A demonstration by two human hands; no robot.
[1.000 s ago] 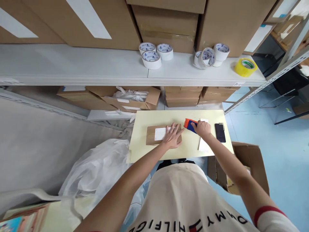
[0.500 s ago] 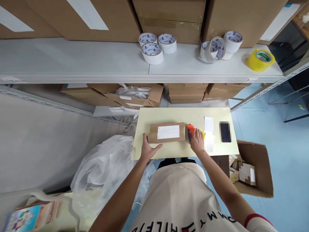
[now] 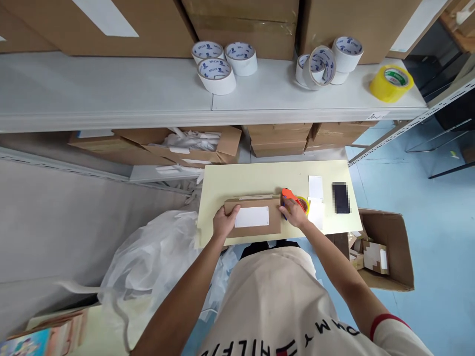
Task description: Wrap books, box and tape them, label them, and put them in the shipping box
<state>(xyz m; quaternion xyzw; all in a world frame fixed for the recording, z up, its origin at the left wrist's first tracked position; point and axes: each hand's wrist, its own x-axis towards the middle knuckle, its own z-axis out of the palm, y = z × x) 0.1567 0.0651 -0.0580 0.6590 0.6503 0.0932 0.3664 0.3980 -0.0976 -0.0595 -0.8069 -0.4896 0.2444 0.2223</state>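
Observation:
A flat brown cardboard parcel (image 3: 260,228) with a white label (image 3: 251,216) lies on the pale yellow table (image 3: 252,180), tipped up toward me. My left hand (image 3: 223,221) grips its left end, fingers curled over the top edge. My right hand (image 3: 295,215) is wrapped round an orange and blue tape dispenser (image 3: 289,195) with a yellow roll, pressed against the parcel's right end.
White slips (image 3: 315,187) and a dark phone (image 3: 340,197) lie right of the dispenser. An open carton (image 3: 389,247) stands on the floor at right. A white plastic bag (image 3: 148,267) lies left. The grey shelf (image 3: 111,89) above holds several tape rolls (image 3: 217,74), one yellow (image 3: 391,82).
My left hand slid from the parcel's top to its left end and gripped it, and the parcel tilted toward me. My right hand brought the dispenser against the parcel's right end.

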